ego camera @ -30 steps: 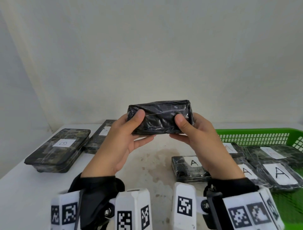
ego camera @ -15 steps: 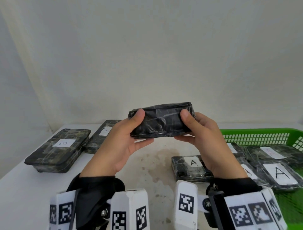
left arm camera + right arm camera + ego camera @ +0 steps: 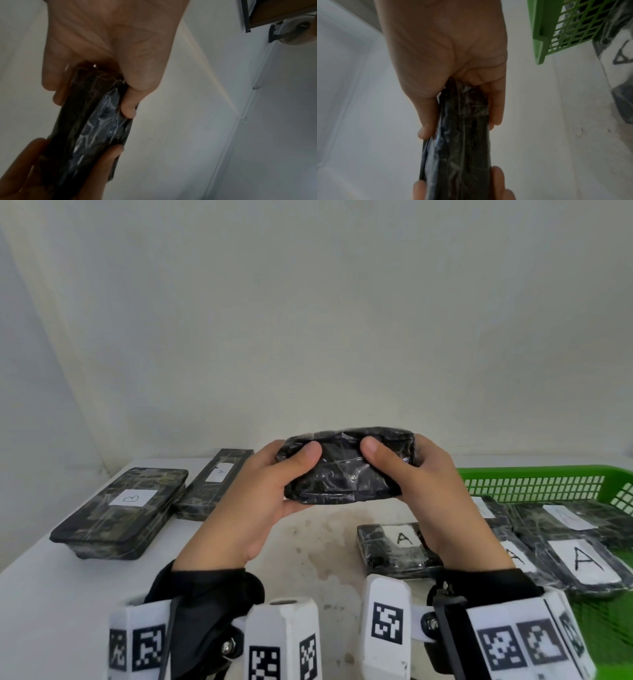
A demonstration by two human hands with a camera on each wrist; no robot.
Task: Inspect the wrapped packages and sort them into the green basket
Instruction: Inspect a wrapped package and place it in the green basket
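Observation:
Both hands hold one black plastic-wrapped package (image 3: 342,470) in the air above the table's middle. My left hand (image 3: 260,491) grips its left end, thumb on the near face; my right hand (image 3: 435,487) grips the right end likewise. No label shows on the face turned toward me. The left wrist view shows the package (image 3: 96,121) edge-on between thumb and fingers, and in the right wrist view the package (image 3: 462,135) looks the same. The green basket (image 3: 534,484) stands at the right with several packages labelled A (image 3: 589,563) inside.
On the white table (image 3: 41,594) a package labelled B (image 3: 123,511) lies at the left, a narrower package labelled A (image 3: 215,481) behind it. Another A package (image 3: 394,546) lies just left of the basket, under my right wrist. A plain wall rises behind.
The held package has tipped, its top edge tilting away so more of the near face shows, and both thumbs have slid closer to each other. Everything on the table stayed put.

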